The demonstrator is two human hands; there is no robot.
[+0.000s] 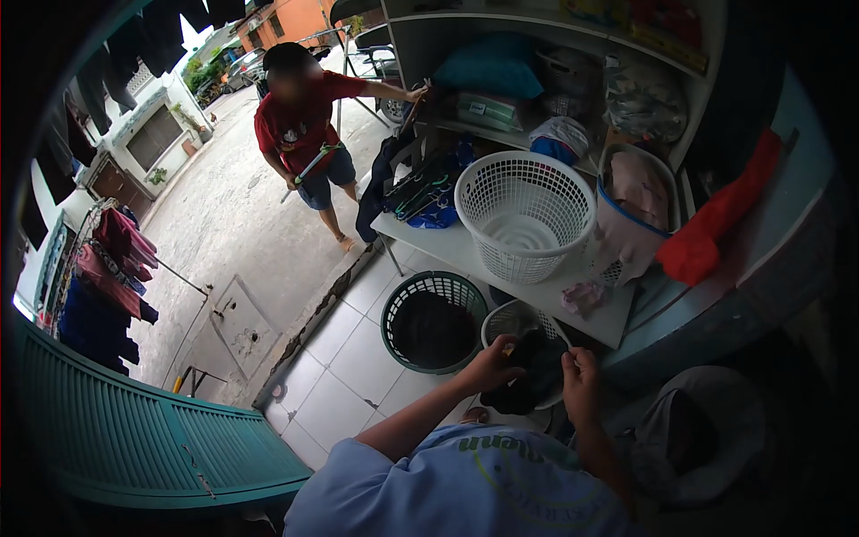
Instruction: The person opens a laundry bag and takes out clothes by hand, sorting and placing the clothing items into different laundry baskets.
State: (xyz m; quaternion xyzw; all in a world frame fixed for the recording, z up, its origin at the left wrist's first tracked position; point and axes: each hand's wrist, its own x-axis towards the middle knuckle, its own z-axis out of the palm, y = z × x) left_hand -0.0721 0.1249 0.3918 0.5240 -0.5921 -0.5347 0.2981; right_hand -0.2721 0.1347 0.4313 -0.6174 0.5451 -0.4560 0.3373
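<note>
A black piece of clothing (530, 369) hangs between my two hands, in front of and partly over a white basket (501, 324) on the floor. My left hand (497, 361) has its fingers closed on the cloth's left side. Its right edge is pinched in my right hand (581, 374). The cloth is bunched and dark, so I cannot tell what garment it is. To the left of my left hand stands a dark green basket (391, 341) with dark clothes (436, 329) inside.
A white laundry basket (523, 192) and a hamper with pink clothes (637, 192) stand on a white table (604, 324). Hangers (420, 199) lie on its left. Beyond the doorstep, a person in a red shirt (304, 121) holds hangers. A green louvred door (107, 421) is at left.
</note>
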